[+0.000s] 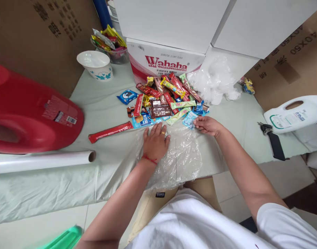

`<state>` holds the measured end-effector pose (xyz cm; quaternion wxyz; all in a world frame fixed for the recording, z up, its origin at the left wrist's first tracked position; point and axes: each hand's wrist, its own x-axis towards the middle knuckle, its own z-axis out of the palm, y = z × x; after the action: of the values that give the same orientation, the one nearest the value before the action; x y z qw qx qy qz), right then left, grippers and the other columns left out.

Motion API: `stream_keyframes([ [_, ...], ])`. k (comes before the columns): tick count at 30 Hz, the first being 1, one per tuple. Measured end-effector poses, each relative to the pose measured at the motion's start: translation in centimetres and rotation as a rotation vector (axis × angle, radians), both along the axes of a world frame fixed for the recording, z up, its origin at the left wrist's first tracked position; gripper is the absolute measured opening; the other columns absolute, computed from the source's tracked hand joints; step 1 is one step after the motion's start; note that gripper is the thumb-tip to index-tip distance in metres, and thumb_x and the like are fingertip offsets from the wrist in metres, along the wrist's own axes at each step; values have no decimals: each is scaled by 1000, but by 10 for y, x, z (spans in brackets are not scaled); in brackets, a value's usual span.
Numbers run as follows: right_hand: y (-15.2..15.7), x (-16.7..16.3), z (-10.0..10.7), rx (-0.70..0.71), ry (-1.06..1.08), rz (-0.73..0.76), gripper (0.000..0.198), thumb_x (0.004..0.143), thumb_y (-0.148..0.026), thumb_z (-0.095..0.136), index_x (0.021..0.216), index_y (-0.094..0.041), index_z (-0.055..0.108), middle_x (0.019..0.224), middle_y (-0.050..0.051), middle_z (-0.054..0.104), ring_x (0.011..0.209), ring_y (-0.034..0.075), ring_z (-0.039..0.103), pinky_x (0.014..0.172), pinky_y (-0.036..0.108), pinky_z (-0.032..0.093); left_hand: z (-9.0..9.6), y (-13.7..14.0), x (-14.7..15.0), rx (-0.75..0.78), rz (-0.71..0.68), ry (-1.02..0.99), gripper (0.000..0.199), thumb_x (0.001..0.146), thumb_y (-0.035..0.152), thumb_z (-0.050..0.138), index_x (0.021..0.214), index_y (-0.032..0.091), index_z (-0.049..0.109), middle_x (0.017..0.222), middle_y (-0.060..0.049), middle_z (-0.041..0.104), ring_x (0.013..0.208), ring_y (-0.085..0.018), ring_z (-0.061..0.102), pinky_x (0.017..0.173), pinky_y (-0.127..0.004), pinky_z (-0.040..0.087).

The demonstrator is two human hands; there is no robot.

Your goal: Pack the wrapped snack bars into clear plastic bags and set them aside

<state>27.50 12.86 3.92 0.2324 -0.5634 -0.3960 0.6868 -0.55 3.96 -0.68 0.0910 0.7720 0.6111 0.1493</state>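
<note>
A clear plastic bag or sheet (184, 152) lies flat on the cloth-covered table in front of me. My left hand (155, 141) rests on its left part, fingers spread and pointing at the snack heap. Between the thumb and fingers of my right hand (206, 126) is a small light-blue packet (189, 119), at the heap's near right side. The heap holds several wrapped snacks, among them a brown wrapped bar (160, 112), a yellow stick packet (172, 87) and a pale green packet (183, 104). A long red stick packet (110, 132) lies left of my left hand.
Behind the heap stand a Wahaha carton (166, 62) and crumpled clear plastic (217, 83). A paper cup (96, 65), a red jug (34, 114) and a film roll (44, 160) are on the left. A white bottle (295, 114) and keys with a black case (275, 143) lie right.
</note>
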Motion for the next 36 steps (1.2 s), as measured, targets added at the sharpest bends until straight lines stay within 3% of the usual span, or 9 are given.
stream_keyframes([
  [3, 1, 1, 6, 18, -23, 8, 49, 59, -36, 99, 80, -17, 58, 63, -6, 55, 45, 2, 30, 36, 16, 14, 0, 0, 0, 3, 0, 3, 53, 105, 40, 34, 151, 18, 51, 163, -13, 44, 152, -27, 39, 126, -56, 21],
  [11, -1, -4, 5, -133, 248, -38, 44, 69, -27, 92, 79, -18, 51, 84, 4, 73, 43, -1, 20, 35, 12, 12, 2, -1, 1, -26, -1, -10, 54, 105, 41, 33, 151, 20, 50, 164, -10, 44, 153, -27, 37, 128, -56, 19],
  [14, -6, -4, 6, -129, 294, 7, 40, 70, -22, 92, 98, -17, 63, 81, 1, 70, 44, -1, 22, 36, 11, 14, 3, -1, 1, -35, -2, -6, 54, 105, 40, 33, 152, 20, 49, 164, -10, 44, 153, -27, 36, 128, -56, 19],
  [17, -9, -4, 8, -135, 299, 56, 48, 69, -15, 90, 111, -15, 68, 67, -5, 58, 45, 0, 23, 37, 11, 13, 3, -1, 1, -41, -5, -7, 54, 105, 40, 32, 152, 20, 49, 164, -10, 43, 154, -27, 36, 128, -56, 19],
  [24, -6, 7, 7, -165, 196, 136, 34, 65, -21, 94, 88, -9, 71, 60, -7, 43, 47, 1, 23, 37, 13, 11, 4, -1, 1, -60, 1, -23, 54, 104, 40, 35, 153, 22, 49, 166, -9, 41, 154, -27, 35, 129, -55, 16],
  [28, -3, 18, 13, -101, 171, 57, 32, 66, -20, 94, 82, -13, 67, 60, -7, 39, 48, 2, 25, 38, 13, 14, 5, -1, 1, -66, 0, -23, 54, 104, 40, 34, 153, 21, 48, 166, -8, 40, 154, -27, 34, 128, -56, 17],
  [31, -4, 23, 16, -47, 205, -61, 29, 72, -21, 90, 89, -16, 67, 64, -4, 48, 48, 3, 25, 37, 13, 15, 5, -1, 1, -65, -4, -23, 54, 105, 40, 34, 153, 21, 48, 166, -9, 40, 154, -27, 34, 128, -56, 18],
  [36, -22, 16, 10, -136, 195, -115, 34, 77, -34, 87, 102, -17, 71, 95, 10, 73, 46, 1, 24, 33, 13, 14, 3, -1, 1, -55, -2, -21, 53, 105, 40, 34, 152, 21, 49, 165, -9, 42, 154, -27, 35, 128, -56, 18],
])
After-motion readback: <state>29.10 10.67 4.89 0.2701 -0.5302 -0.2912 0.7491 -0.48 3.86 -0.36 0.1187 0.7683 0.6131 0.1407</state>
